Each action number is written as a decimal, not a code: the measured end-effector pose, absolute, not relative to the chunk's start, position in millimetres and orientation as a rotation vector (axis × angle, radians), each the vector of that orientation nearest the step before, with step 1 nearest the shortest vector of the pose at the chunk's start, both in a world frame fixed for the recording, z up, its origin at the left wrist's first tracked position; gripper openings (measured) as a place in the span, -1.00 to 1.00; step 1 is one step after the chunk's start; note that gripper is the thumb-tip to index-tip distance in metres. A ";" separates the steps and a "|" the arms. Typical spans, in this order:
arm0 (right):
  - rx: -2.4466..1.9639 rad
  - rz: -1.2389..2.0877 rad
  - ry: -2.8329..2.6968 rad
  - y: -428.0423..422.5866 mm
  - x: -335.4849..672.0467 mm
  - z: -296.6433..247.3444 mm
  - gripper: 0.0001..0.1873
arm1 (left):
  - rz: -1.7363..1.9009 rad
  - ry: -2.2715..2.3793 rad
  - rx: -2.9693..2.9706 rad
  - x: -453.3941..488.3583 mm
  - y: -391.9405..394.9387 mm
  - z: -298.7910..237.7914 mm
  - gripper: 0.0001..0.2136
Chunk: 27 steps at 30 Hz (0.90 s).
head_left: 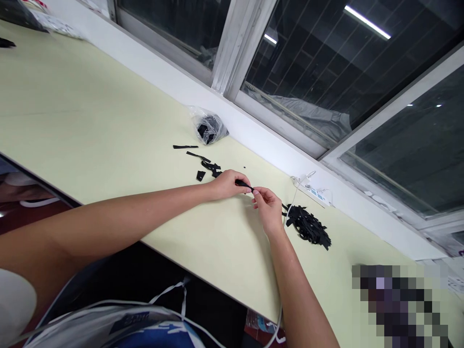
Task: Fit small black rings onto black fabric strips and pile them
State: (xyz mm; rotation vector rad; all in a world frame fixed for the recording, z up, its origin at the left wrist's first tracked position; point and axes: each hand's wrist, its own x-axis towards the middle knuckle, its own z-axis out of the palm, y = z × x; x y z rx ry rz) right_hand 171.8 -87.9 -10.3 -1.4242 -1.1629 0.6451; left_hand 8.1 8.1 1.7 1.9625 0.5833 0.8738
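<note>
Above the pale table, my left hand (229, 184) and my right hand (267, 205) meet with fingertips pinched on one black fabric strip (243, 184). The strip runs from the left fingers to the right thumb and fingertips. Left of my left hand lie several loose black strips (198, 156) and a small black piece (200, 175). To the right of my right hand is a heap of black strips (308, 225). A clear plastic bag (212, 128) with black pieces inside stands behind the loose strips.
A white power strip (314, 192) lies against the wall ledge, and its white cable (294, 198) passes by my right wrist. Window frames (239, 63) rise behind the table (108, 106). A pixelated dark area (395, 299) covers the lower right. Plastic bags (54, 24) lie at the far left.
</note>
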 end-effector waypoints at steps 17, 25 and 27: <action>-1.411 0.670 -1.181 -86.1 170.7 -10.8 -0.60 | 0.990 0.636 1.993 10.5 6.1 2.0 -0.88; -1.405 0.670 -1.186 -85.3 171.3 -10.9 -0.61 | 1.058 0.629 1.958 13.1 9.3 -2.1 -0.87; -1.419 0.663 -1.199 -85.1 171.2 -11.9 -0.60 | 1.044 0.630 1.948 12.9 9.4 -2.5 -0.87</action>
